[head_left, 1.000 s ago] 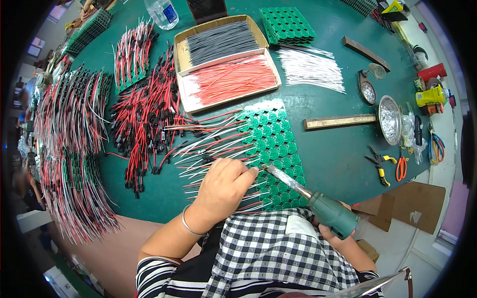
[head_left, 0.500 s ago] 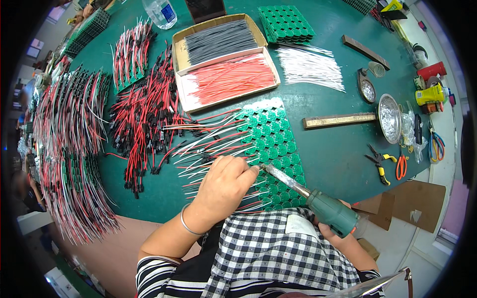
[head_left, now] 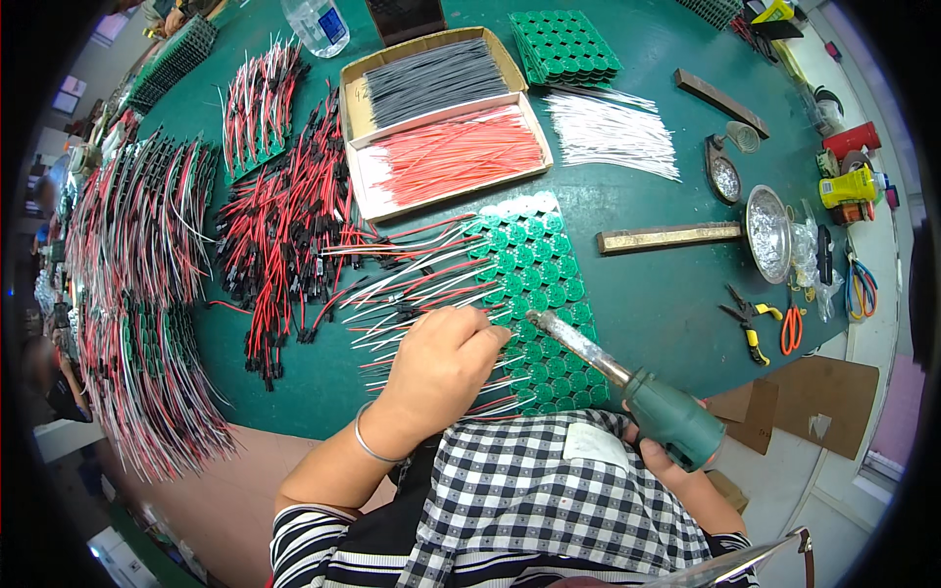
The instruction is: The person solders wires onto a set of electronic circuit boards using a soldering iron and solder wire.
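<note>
With left hand (head_left: 446,355), fingertips together, and right hand (head_left: 671,468) wrapped around the soldering iron (head_left: 671,416), works at the table (head_left: 667,314) over the circuit-board panel (head_left: 537,269), with leads (head_left: 417,284) along its left edge but none farther right.

Green table (head_left: 657,318) bore red-and-black wires (head_left: 294,230) at left, open boxes (head_left: 363,181) upper centre, circuit-board panel (head_left: 545,279) mid-frame, pliers (head_left: 749,316) at right.

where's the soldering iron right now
In the head view, the iron is right of centre, in the right hand, its tip at the green board.
</note>
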Tool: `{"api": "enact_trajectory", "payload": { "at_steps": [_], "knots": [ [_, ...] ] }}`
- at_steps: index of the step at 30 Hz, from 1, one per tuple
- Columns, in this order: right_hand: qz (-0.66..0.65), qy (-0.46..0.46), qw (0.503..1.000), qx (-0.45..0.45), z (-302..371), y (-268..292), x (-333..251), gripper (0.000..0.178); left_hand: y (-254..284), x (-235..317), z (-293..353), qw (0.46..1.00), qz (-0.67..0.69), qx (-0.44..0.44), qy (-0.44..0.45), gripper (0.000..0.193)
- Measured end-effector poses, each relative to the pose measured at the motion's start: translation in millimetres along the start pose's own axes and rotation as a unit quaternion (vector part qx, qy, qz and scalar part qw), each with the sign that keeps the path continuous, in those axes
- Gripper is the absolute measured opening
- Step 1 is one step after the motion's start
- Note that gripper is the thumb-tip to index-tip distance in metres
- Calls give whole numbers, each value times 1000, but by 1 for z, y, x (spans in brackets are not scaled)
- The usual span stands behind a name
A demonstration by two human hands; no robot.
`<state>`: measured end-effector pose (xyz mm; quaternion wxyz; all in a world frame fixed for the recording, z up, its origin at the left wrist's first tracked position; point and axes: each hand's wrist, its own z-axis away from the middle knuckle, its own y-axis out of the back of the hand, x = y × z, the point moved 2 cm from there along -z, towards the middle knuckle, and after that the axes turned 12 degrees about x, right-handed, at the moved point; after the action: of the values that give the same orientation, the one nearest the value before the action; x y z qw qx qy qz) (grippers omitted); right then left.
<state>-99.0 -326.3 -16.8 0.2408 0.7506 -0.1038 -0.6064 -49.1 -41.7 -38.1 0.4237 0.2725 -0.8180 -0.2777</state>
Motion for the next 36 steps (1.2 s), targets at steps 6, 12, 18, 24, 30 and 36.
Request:
{"api": "enact_trajectory", "payload": {
  "at_steps": [6,12,18,24,30,36],
  "knots": [
    [4,-133,991,-33,11,2,2,24,0,-2,0,999,4,18,26,16],
    [11,-123,992,-37,10,2,2,27,0,-3,1,1000,-2,14,19,16],
    [41,-82,995,-43,4,0,-3,28,-1,-3,1,1000,2,11,19,16],
    [124,59,990,-7,4,1,2,29,-1,-3,0,1000,1,5,19,16],
    [-83,-183,979,26,20,10,10,38,-2,-5,0,1000,2,7,19,15],
    [-185,-128,960,165,20,-5,9,56,0,-9,7,999,3,-25,26,14]
  ]
}}
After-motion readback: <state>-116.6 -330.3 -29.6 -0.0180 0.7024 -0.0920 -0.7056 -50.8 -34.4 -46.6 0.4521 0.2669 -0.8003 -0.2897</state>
